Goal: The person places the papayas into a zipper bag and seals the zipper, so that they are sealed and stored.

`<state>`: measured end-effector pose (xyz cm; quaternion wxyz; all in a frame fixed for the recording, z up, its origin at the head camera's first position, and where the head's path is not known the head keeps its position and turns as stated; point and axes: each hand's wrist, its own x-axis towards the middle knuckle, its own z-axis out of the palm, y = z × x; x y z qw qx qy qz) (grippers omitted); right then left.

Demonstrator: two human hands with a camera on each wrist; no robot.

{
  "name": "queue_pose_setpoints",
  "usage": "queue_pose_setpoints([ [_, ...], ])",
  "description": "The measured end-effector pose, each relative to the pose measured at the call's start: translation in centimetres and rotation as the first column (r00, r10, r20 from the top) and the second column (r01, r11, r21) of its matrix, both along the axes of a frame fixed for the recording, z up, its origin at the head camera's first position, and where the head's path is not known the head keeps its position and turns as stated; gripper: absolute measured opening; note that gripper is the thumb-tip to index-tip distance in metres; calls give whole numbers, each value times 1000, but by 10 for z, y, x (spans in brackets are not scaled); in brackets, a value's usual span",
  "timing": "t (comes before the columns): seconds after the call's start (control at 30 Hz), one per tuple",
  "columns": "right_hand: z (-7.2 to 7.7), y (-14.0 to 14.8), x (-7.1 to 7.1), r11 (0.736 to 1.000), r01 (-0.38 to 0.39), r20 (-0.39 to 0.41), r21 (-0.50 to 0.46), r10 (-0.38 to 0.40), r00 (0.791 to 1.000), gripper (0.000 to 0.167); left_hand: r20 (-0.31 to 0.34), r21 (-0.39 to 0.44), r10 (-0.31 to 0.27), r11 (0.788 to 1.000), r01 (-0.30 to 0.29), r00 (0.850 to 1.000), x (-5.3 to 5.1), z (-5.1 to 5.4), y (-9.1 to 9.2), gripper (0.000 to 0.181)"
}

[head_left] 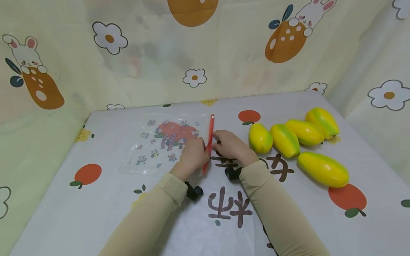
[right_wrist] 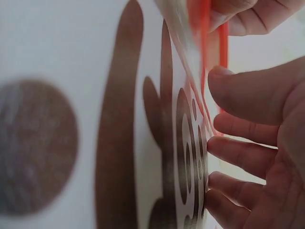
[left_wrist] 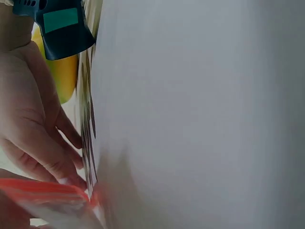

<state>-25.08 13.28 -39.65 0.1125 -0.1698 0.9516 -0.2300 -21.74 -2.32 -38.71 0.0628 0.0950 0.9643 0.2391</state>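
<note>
A clear plastic zip bag (head_left: 150, 142) with a red zipper edge (head_left: 210, 137) and a printed red fruit pattern lies flat on the table. My left hand (head_left: 193, 156) pinches the bag at this red edge, about midway along it; its fingertips are partly hidden. Just right of the edge is my right hand (head_left: 232, 145), its thumb and index finger apart. In the right wrist view the right hand (right_wrist: 267, 129) has its thumb beside the red strip (right_wrist: 224, 47), and its other fingers reach toward the tabletop. The left hand (right_wrist: 243, 16) shows at the top there.
Several glossy yellow fruits with green streaks, papaya-like, lie on the right: one fruit (head_left: 261, 138) is nearest the right hand, another (head_left: 323, 169) lies closer to me. The white tablecloth (head_left: 105, 199) bears printed fruit and characters. A patterned curtain (head_left: 153, 71) hangs behind.
</note>
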Motion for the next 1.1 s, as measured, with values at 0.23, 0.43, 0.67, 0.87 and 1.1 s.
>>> queue_pose_setpoints([
  [0.23,1,4,2,1000,-23,-23,13,23,999,60,-41,92,11,996,-7,999,2,-1,1,15],
  [0.43,2,5,3,997,-47,-34,63,49,998,65,-136,141,22,990,-3,991,9,0,1,8],
  [0.67,1,6,3,996,-44,-5,75,45,999,67,-203,120,63,992,-39,977,17,3,0,17],
  [0.87,-1,3,1,998,-27,0,63,27,1000,69,-200,-49,-1,999,-9,980,21,8,4,38],
  [1.1,-2,-3,1,997,-38,10,69,38,999,69,-225,-271,-105,962,42,969,28,3,5,20],
])
